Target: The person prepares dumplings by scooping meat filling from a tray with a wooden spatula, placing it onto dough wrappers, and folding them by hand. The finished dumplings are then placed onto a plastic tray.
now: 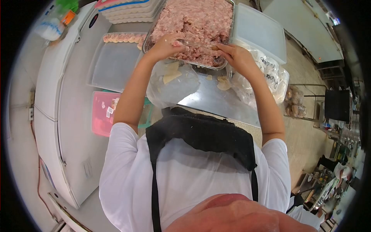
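Observation:
A deep clear tray (154, 41) heaped with pinkish minced meat (201, 19) stands in front of me. Over its near left part, my left hand (168, 46) is closed, with a small pink bit showing at the fingertips. My right hand (236, 57) is over the near right corner, thumb and fingers pinched on something small and brownish that I cannot make out. Pale thin dough wrappers (172, 72) lie on a clear plastic bag (160, 87) just below the meat tray. Another loose wrapper (223, 83) is on the metal tabletop (216, 101).
To the left, a plastic tray (118, 63) carries a row of filled dumplings (123, 38) along its far edge. Stacked trays (133, 11) stand behind. A pink lid (101, 112) lies nearer. On the right are bagged wrappers (266, 73) and a translucent lid (259, 33). A white freezer (83, 96) flanks the left.

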A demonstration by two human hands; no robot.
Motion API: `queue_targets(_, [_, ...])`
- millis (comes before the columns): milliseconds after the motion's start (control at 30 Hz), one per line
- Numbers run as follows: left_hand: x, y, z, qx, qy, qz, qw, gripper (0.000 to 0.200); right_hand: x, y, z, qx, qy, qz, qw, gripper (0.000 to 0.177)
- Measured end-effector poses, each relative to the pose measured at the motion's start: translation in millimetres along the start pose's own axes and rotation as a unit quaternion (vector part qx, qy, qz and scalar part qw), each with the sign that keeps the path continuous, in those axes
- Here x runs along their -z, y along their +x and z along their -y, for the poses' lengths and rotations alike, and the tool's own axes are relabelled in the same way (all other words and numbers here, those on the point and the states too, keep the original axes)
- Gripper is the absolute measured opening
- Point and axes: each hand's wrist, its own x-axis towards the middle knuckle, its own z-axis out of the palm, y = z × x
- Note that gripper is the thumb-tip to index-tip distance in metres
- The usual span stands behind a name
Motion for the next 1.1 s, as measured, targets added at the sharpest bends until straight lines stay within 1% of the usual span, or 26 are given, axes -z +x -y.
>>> queue_targets(33, [1,7,8,0.050,-0.025,0.006,0.998,0.061,3,3,8,-0.008,-0.091,-0.023,0.996,0.031])
queue_targets(100, [-1,15,28,0.149,-0.077,0.019,0.986,0.068,-13,4,22,0.027,-0.067,-0.066,0.995,0.026])
queue_targets(133, [-1,12,25,0.139,-0.072,-0.003,0.988,0.070,-27,0,24,0.042,-0.054,-0.086,0.994,0.024])
queue_targets(167, [-3,8,20,0.129,-0.066,-0.021,0.989,0.072,-53,3,3,0.015,-0.019,-0.081,0.996,0.023])
queue_targets(200, [-6,4,16,0.118,-0.061,-0.037,0.990,0.074,-56,0,-13,-0.016,-0.050,-0.040,0.998,0.024])
queue_targets(267, [-3,-9,12,0.064,-0.010,-0.101,0.993,0.076,-52,0,-37,-0.069,-0.116,0.035,0.990,0.025])
queue_targets(300, [-2,-16,11,0.035,0.016,-0.130,0.991,0.077,-30,1,-22,-0.112,-0.129,0.093,0.981,0.028])
queue_targets(367, [13,-31,-5,0.018,-0.018,-0.101,0.995,0.074,-2,-6,-9,-0.153,-0.067,0.061,0.984,0.028])
queue_targets(400, [21,-31,-8,-0.018,-0.019,-0.092,0.995,0.073,10,-8,-4,-0.172,-0.039,0.041,0.984,0.029])
queue_targets(433, [28,-32,-12,-0.054,-0.020,-0.082,0.995,0.071,18,-11,3,-0.175,0.077,-0.002,0.982,0.030])
queue_targets(500, [42,-35,-12,-0.170,0.009,-0.068,0.983,0.070,25,-9,33,-0.126,0.232,0.000,0.965,0.032])
queue_targets(533, [48,-38,-15,-0.137,0.018,-0.056,0.989,0.069,22,-5,48,-0.101,0.309,0.000,0.946,0.032])
queue_targets(567, [53,-42,-21,-0.104,0.027,-0.044,0.993,0.069,5,1,54,-0.034,0.264,0.004,0.964,0.028])
queue_targets(600, [58,-46,-23,-0.072,0.035,-0.030,0.996,0.069,-4,8,63,-0.029,0.240,0.012,0.970,0.028])
queue_targets(667, [61,-46,8,-0.131,0.120,-0.101,0.979,0.070,-14,22,80,-0.018,0.191,0.031,0.981,0.027])
queue_targets(700, [66,-46,21,-0.159,0.162,-0.139,0.964,0.071,-6,32,79,0.024,0.164,0.021,0.986,0.026])
queue_targets(733, [74,-48,22,-0.137,0.117,-0.122,0.976,0.067,4,38,95,0.000,0.091,0.002,0.996,0.026])
queue_targets(800, [91,-53,26,-0.090,0.025,-0.086,0.992,0.060,18,44,130,-0.048,-0.055,-0.036,0.997,0.025])
queue_targets(833, [97,-49,41,-0.119,0.060,-0.097,0.986,0.059,5,46,138,0.016,0.026,-0.101,0.994,0.024])
queue_targets(867, [100,-39,66,-0.149,0.094,-0.107,0.979,0.059,-4,51,141,0.023,0.000,-0.093,0.995,0.024])
queue_targets(900, [107,-40,65,-0.178,0.127,-0.116,0.969,0.058,-10,58,145,0.030,-0.026,-0.086,0.996,0.023])
queue_targets(933, [115,-46,66,-0.132,0.078,-0.072,0.986,0.055,-12,63,152,0.036,-0.051,-0.078,0.995,0.023])
queue_targets(967, [124,-53,65,-0.085,0.028,-0.029,0.996,0.052,2,67,156,0.006,-0.025,-0.030,0.999,0.023])
queue_targets(1000, [134,-63,57,-0.037,-0.022,0.012,0.999,0.049,7,69,160,-0.013,0.012,-0.040,0.999,0.024])
queue_targets(1067, [148,-75,55,-0.100,-0.040,0.001,0.994,0.046,10,71,168,-0.053,0.090,-0.061,0.993,0.025])
queue_targets(1100, [152,-78,57,-0.130,-0.048,-0.004,0.990,0.045,8,74,178,-0.032,0.116,-0.061,0.991,0.027])
